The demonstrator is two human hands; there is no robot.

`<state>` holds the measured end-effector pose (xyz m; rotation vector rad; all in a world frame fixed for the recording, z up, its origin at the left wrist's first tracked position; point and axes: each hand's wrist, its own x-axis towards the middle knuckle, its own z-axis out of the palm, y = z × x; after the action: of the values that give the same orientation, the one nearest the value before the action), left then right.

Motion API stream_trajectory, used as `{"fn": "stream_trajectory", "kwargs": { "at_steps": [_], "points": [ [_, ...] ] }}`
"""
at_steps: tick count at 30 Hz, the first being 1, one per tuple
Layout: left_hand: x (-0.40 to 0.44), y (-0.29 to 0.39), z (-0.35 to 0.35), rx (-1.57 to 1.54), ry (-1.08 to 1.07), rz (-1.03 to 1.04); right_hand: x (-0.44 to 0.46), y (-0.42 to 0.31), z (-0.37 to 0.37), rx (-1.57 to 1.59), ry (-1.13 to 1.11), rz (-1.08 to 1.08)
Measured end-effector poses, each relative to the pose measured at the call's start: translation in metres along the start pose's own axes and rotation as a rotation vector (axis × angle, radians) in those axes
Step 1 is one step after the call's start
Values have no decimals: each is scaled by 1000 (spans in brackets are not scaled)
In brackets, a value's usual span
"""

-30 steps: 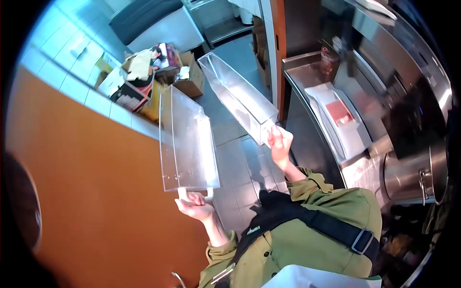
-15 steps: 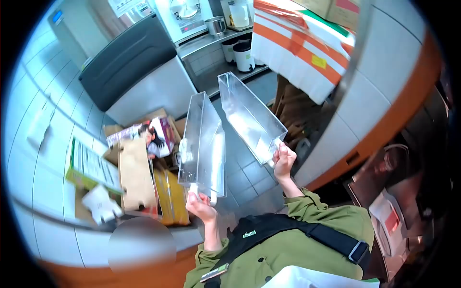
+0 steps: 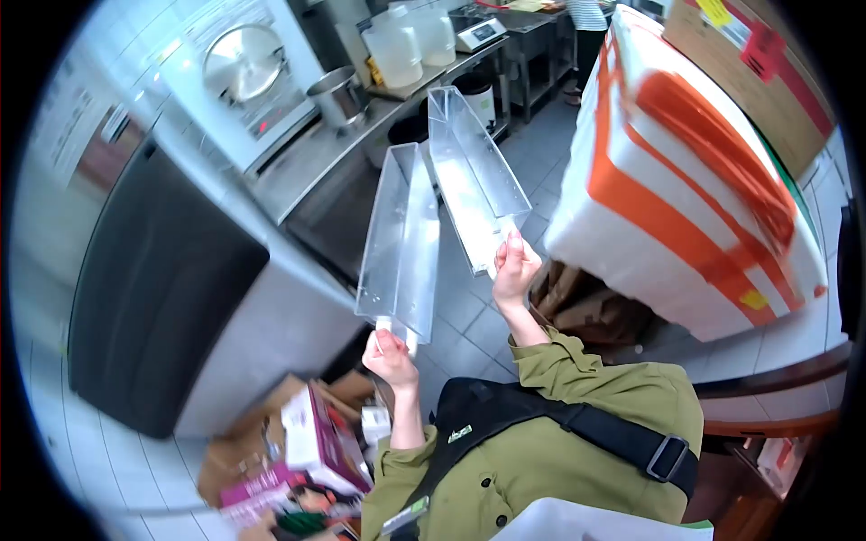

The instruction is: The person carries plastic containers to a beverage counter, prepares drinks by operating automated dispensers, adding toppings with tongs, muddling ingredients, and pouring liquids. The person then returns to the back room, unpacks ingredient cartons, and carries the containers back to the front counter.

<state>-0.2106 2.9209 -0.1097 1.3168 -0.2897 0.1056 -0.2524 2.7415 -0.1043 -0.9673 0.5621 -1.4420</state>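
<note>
Two long, clear plastic bins with pale handles stretch out in front of me, one from each fist. My left hand (image 3: 391, 359) is closed round the handle of the left clear bin (image 3: 399, 239). My right hand (image 3: 516, 268) grips the handle of the right clear bin (image 3: 476, 171). Both bins are held in the air with their far ends pointing forward and their open sides up. Water-like specks show on their walls, and nothing can be made out inside. The bins stay slightly apart from one another.
To the left stands a white cabinet with a dark lid (image 3: 162, 298), with boxes (image 3: 329, 442) below. Ahead runs a steel counter (image 3: 316, 171) holding a metal pot (image 3: 341, 97), jugs (image 3: 397, 54) and a scale (image 3: 480, 33). A taped foam box (image 3: 667, 198) rises at right; another person (image 3: 588, 36) stands far back.
I have moved forward with both bins. The counter and the foam box appear nearer, and the boxes at left have dropped lower in view. Both hands keep their hold.
</note>
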Motion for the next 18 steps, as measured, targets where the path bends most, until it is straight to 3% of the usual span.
{"fn": "stream_trajectory", "kwargs": {
  "at_steps": [4, 10, 18],
  "points": [
    [121, -53, 60, 13, -167, 46, 87, 71, 78, -91, 119, -153],
    [296, -126, 176, -171, -411, -153, 222, 155, 154, -229, 353, -241],
    [388, -218, 452, -223, -566, -264, 451, 207, 103, -462, 549, -403]
  ]
}}
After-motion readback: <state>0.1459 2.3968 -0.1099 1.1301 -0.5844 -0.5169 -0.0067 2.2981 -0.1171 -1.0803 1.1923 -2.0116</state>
